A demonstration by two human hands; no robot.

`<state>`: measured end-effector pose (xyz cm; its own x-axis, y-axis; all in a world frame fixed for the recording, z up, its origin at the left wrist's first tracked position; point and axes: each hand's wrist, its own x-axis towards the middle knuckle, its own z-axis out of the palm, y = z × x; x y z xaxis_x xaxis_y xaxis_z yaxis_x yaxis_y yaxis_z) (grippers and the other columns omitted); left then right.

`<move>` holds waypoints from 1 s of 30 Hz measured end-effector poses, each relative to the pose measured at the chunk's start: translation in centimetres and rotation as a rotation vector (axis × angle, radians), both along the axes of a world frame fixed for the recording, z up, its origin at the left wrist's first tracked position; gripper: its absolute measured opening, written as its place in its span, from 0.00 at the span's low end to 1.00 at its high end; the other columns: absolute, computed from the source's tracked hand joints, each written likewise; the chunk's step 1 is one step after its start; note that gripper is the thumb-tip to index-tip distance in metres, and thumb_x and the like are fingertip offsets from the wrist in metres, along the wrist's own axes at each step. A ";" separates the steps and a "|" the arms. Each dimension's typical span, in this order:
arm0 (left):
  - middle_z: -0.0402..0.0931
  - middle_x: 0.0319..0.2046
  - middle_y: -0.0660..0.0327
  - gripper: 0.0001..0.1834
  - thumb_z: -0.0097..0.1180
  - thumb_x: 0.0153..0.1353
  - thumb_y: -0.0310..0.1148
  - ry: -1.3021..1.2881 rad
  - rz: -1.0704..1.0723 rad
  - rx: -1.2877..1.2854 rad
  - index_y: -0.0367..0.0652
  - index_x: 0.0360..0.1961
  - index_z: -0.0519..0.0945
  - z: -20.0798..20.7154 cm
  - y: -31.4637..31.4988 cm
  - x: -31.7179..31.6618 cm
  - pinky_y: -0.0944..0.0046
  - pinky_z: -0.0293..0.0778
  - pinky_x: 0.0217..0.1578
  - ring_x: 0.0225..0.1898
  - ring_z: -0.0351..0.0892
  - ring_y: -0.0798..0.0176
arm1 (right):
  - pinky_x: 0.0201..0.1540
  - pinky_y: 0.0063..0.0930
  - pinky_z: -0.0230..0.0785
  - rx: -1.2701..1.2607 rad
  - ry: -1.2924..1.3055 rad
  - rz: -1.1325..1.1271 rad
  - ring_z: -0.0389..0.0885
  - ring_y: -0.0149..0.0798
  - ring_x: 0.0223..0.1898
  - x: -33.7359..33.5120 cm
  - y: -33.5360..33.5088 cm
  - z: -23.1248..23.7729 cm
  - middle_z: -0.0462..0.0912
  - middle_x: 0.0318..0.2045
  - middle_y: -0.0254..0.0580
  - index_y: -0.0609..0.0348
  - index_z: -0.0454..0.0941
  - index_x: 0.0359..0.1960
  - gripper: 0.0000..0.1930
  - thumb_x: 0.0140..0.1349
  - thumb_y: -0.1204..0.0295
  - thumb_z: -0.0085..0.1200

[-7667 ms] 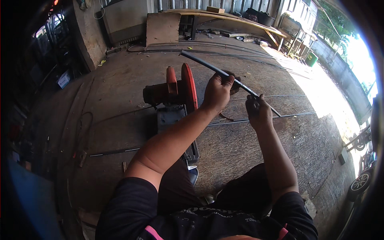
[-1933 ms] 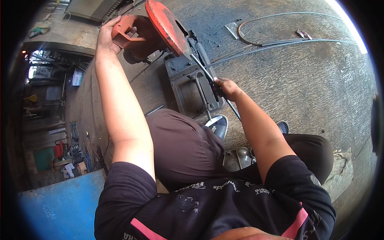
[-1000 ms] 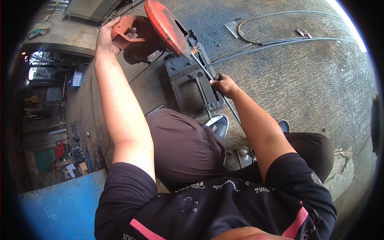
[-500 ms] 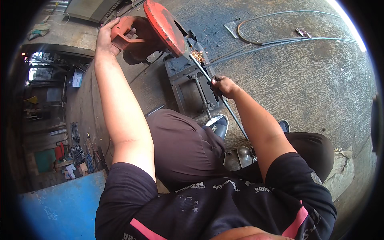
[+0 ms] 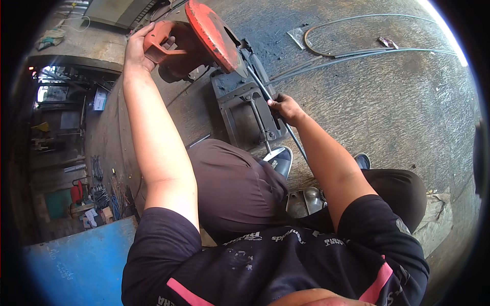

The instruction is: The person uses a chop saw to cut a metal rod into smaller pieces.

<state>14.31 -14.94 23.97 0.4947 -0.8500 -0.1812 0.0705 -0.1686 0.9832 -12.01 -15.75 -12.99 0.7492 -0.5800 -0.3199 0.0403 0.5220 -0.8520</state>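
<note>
The rod (image 5: 259, 84) has shifted: half a second ago its near end showed lower beside my right forearm (image 5: 334, 153), and less of that end shows now, so I judge it has been fed up toward the guard (image 5: 212, 38). Sparks that sprayed at the guard's lower edge in that frame are gone. My reading: the blade is not biting at this instant and the work stands between cuts; whether a piece has come off, I cannot tell. Left hand (image 5: 139, 48) is unchanged in place, curled around the red handle (image 5: 173, 52) of the saw, which sits at about the same height as before. Right hand (image 5: 287, 109) is closed around the rod partway along, thumb showing. Rod position: slanting along the right side of the base (image 5: 244, 123), upper end just by the guard, lower part running toward my forearm. Contact with the blade cannot be made out. The clamp screw (image 5: 258, 120) lies left of the rod, its lower end near my shoe (image 5: 280, 162). Dark dust (image 5: 268, 43) on the floor beyond the saw; long bars (image 5: 357, 55) to its right.
</note>
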 end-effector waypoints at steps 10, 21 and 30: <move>0.76 0.38 0.49 0.20 0.45 0.63 0.38 -0.022 0.006 0.001 0.30 0.49 0.71 0.0 0.1 0.2 0.58 0.80 0.34 0.32 0.79 0.55 | 0.28 0.23 0.66 0.293 -0.086 0.014 0.72 0.30 0.23 -0.9 0.0 1.8 0.76 0.25 0.36 0.61 0.74 0.38 0.12 0.66 0.63 0.49; 0.77 0.36 0.53 0.19 0.47 0.63 0.39 -0.067 -0.008 0.025 0.34 0.47 0.74 0.1 0.1 0.4 0.58 0.78 0.32 0.30 0.78 0.58 | 0.23 0.20 0.63 0.330 -0.053 0.141 0.68 0.28 0.20 -1.3 -0.3 2.4 0.73 0.22 0.34 0.61 0.75 0.38 0.14 0.69 0.62 0.43; 0.77 0.36 0.53 0.20 0.46 0.62 0.40 -0.064 -0.019 0.041 0.34 0.47 0.73 0.1 0.0 0.3 0.56 0.78 0.32 0.31 0.77 0.59 | 0.22 0.21 0.61 0.318 -0.088 0.107 0.67 0.28 0.19 -0.9 -0.3 2.2 0.71 0.21 0.33 0.58 0.72 0.36 0.09 0.66 0.65 0.49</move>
<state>14.58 -14.93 24.09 0.4902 -0.8518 -0.1846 0.0040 -0.2095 0.9778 -12.87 -16.10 -10.79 0.8332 -0.3781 -0.4034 0.0367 0.7659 -0.6419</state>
